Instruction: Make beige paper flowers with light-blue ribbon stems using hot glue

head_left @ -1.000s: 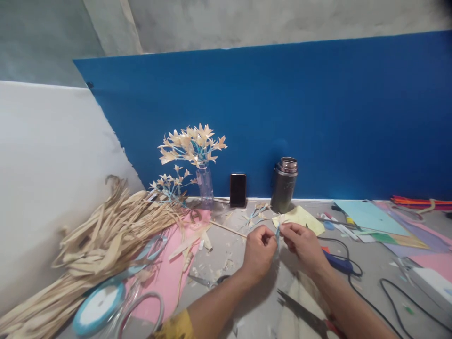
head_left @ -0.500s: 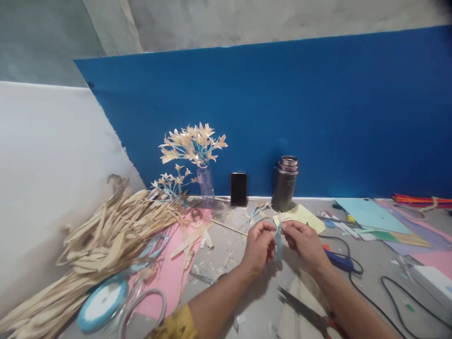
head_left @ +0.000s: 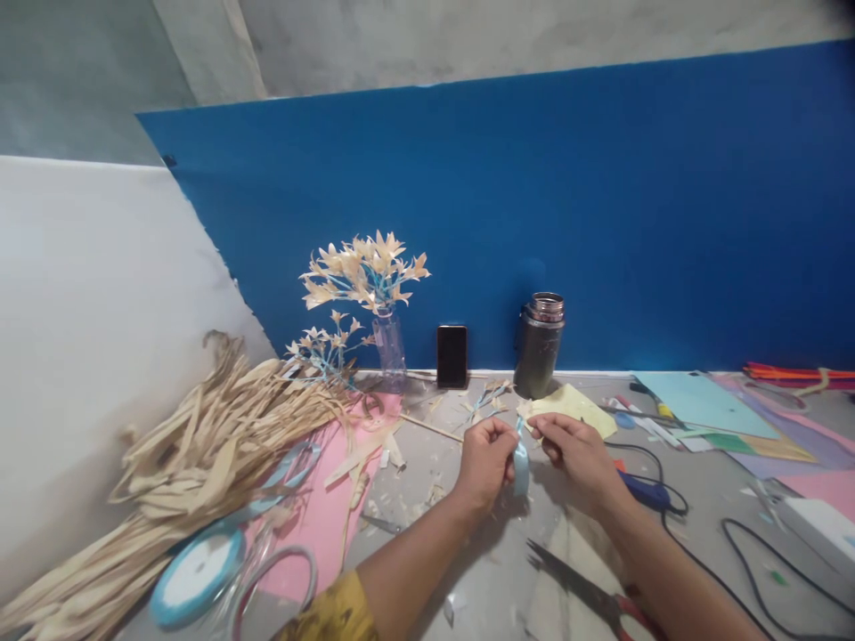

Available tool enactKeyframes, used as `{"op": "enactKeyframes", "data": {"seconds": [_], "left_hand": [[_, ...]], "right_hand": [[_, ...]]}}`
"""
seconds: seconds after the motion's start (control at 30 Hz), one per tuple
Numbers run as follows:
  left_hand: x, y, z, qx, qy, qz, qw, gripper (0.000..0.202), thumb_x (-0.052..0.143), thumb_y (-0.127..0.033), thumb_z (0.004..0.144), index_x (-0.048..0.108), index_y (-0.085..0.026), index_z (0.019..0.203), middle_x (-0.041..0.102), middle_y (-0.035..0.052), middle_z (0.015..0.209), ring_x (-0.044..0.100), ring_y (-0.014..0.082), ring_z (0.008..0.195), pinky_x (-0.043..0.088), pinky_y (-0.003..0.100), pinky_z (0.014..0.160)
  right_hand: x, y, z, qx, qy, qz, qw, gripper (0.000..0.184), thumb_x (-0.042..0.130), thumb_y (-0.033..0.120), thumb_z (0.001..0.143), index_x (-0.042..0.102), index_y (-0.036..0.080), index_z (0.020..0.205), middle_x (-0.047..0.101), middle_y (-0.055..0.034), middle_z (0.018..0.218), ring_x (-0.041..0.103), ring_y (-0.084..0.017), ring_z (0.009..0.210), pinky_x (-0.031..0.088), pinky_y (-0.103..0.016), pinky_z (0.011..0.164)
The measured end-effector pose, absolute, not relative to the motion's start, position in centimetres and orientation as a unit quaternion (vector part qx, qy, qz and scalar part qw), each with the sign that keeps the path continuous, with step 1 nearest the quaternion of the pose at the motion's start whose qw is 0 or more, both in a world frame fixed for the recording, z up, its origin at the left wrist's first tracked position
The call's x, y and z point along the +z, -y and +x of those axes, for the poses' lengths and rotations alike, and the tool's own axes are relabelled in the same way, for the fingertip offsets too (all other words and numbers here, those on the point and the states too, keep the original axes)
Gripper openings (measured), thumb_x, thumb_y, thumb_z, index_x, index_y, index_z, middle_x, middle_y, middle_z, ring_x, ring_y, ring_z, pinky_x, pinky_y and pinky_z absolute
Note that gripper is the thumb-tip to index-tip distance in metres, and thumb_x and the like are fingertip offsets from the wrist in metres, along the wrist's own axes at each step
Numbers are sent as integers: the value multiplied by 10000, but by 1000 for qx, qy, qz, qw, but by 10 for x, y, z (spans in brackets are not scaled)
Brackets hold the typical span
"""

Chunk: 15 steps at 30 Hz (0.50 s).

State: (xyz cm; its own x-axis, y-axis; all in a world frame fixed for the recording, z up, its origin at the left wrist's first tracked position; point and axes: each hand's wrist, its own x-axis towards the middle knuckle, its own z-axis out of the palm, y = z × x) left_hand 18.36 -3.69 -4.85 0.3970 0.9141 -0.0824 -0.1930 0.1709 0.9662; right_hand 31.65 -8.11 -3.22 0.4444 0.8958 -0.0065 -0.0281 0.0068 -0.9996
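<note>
A strip of light-blue satin ribbon (head_left: 522, 474) hangs from the pinched fingers of my left hand (head_left: 487, 463). Just above those fingers a thin blue-wrapped stem (head_left: 519, 425) sticks up, with a small pale flower (head_left: 524, 409) at its tip. Close by on the right, my right hand (head_left: 575, 458) has thumb and forefinger pinched beside the stem; whatever sits between them is too small to make out. Black-bladed scissors (head_left: 578, 583) with red handles lie below, between my forearms.
Dried husks (head_left: 227, 436) and a blue ribbon roll (head_left: 199, 574) lie left. Behind stand pale flowers (head_left: 367, 267) in a clear bottle (head_left: 389, 352), a phone (head_left: 452, 357) and a dark flask (head_left: 538, 347). Rightward are a blue tool (head_left: 645, 490), cables and coloured sheets (head_left: 708, 405).
My left hand has turned slightly, and the ribbon now hangs broader and nearer to it. The right fingertips have shifted a little away from the stem.
</note>
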Motion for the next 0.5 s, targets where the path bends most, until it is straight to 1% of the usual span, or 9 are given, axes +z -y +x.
{"op": "enactKeyframes", "data": {"seconds": [0.07, 0.13, 0.2, 0.27, 0.3, 0.33, 0.37, 0.43, 0.5], "left_hand": [[-48, 36, 183, 423, -366, 496, 664, 221, 695, -358, 694, 559, -184, 698, 451, -77, 399, 363, 60, 318, 252, 166, 340], [-47, 34, 181, 429, -371, 496, 657, 238, 707, -366, 689, 557, -182, 693, 453, -76, 406, 364, 59, 323, 256, 168, 346], [-45, 31, 178, 430, -377, 497, 653, 242, 707, -368, 695, 553, -182, 697, 463, -72, 413, 364, 60, 328, 259, 173, 349], [-42, 24, 177, 423, -381, 499, 654, 231, 701, -359, 707, 548, -185, 714, 468, -72, 426, 367, 64, 337, 252, 174, 351], [-41, 20, 178, 413, -383, 501, 658, 221, 697, -348, 711, 545, -187, 722, 474, -72, 438, 375, 65, 344, 243, 173, 350], [-39, 15, 180, 396, -383, 506, 664, 207, 693, -329, 712, 542, -188, 726, 490, -67, 459, 390, 67, 354, 232, 171, 350], [-37, 10, 183, 375, -383, 512, 671, 190, 688, -303, 711, 539, -187, 724, 520, -56, 492, 413, 68, 366, 222, 170, 351], [-35, -1, 192, 329, -379, 523, 689, 155, 673, -246, 711, 534, -178, 718, 598, -20, 594, 473, 68, 398, 206, 170, 355], [-37, -12, 204, 297, -377, 523, 704, 143, 663, -210, 716, 526, -169, 717, 638, 6, 676, 522, 71, 420, 183, 173, 359]], "right_hand": [[-24, 83, 331, 302, 411, -637, 578, 321, 615, 488, 755, 700, 179, 758, 648, -37, 698, 430, -118, 492, 280, -275, 485], [-14, 88, 352, 200, 489, -692, 491, 328, 547, 472, 817, 675, 199, 689, 665, -51, 682, 516, -162, 555, 330, -297, 543], [-10, 97, 376, 113, 557, -747, 346, 279, 568, 426, 815, 666, 217, 658, 694, -61, 708, 581, -206, 644, 335, -312, 585], [-14, 108, 399, 81, 566, -798, 193, 203, 621, 376, 771, 678, 222, 652, 697, -74, 704, 599, -232, 663, 311, -318, 574], [-20, 113, 409, 73, 561, -814, 135, 157, 651, 353, 738, 688, 218, 668, 703, -87, 730, 609, -247, 682, 307, -318, 571], [-27, 118, 416, 60, 559, -821, 99, 118, 677, 326, 704, 707, 214, 724, 713, -101, 791, 623, -265, 728, 318, -316, 581], [-34, 122, 422, 51, 565, -820, 80, 154, 694, 297, 675, 723, 209, 798, 717, -113, 864, 633, -283, 790, 339, -316, 602], [-48, 127, 429, 46, 586, -807, 67, 279, 693, 266, 660, 731, 193, 927, 699, -131, 960, 628, -304, 891, 387, -324, 666], [-58, 129, 430, 49, 607, -790, 69, 312, 671, 256, 675, 729, 178, 971, 676, -139, 982, 611, -309, 938, 418, -343, 744]]}}
